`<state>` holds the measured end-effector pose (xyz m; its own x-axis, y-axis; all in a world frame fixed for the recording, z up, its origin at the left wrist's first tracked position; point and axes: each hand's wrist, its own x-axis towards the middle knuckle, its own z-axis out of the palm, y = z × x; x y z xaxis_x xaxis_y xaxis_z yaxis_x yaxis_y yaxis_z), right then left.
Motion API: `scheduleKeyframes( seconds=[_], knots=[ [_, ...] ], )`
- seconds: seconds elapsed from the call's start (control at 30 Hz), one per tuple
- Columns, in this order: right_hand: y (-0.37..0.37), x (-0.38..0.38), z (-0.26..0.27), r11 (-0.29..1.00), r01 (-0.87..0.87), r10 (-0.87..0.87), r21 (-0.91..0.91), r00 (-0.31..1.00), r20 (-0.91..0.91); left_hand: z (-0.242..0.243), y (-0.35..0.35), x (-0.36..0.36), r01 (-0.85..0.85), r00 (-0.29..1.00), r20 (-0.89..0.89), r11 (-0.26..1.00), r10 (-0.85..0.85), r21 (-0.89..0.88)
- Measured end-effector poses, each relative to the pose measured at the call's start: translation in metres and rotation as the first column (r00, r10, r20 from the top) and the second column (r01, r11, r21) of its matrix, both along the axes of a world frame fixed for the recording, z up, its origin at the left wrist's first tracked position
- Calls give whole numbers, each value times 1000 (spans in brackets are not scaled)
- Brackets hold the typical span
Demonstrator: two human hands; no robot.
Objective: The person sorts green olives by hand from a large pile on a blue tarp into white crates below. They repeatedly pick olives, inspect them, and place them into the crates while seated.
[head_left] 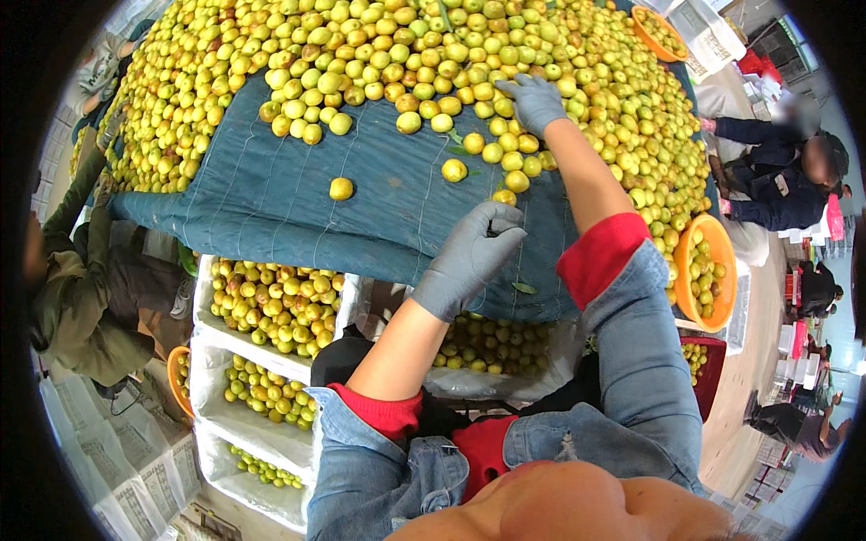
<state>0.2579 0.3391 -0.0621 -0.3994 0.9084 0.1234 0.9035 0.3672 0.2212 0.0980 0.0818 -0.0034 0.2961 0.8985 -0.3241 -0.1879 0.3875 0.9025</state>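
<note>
A heap of small round yellow-green fruits point(419, 40), blotched with brown and resembling jujubes, covers the far part of a dark blue-green woven cloth point(291, 182). My right hand point(534, 103), in a grey glove, reaches into the near edge of this heap, fingers spread over the fruits. Closer to me, my left hand point(473, 260), also gloved in grey, hovers above the cloth with curled fingers; whether anything is inside them is hidden. A loose fruit point(505, 197) lies just beyond its fingertips. Another single fruit point(341, 189) rests apart to the left.
Below the cloth's near edge, lined white boxes point(318, 372) of fruit stand at left, and a plastic-lined container point(500, 379) of fruit sits before my lap. An orange basket point(727, 270) is at right. A co-worker point(88, 297) works at left; a person point(771, 169) is at right.
</note>
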Motion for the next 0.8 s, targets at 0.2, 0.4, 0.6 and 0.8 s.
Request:
scheduleKeyframes(
  seconds=[0.2, 0.4, 0.6, 0.8],
  knots=[
    [-12, 7, 2, 972, 184, -197, -148, 977, -80, -20, 5, -3, -67, 997, 37, 995, 65, 70],
    [-66, 69, 3, 987, 52, -89, -151, 965, -245, -14, 14, 1, -23, 998, 57, 1000, 22, 14],
    [-145, 151, 22, 990, 111, -124, -85, 414, -902, -17, 16, 4, -23, 998, 55, 1000, 24, -21],
    [-253, 328, 59, 948, -234, -73, 216, -821, -567, -16, 18, 13, 1, 1000, 30, 997, 1, -79]
  ],
)
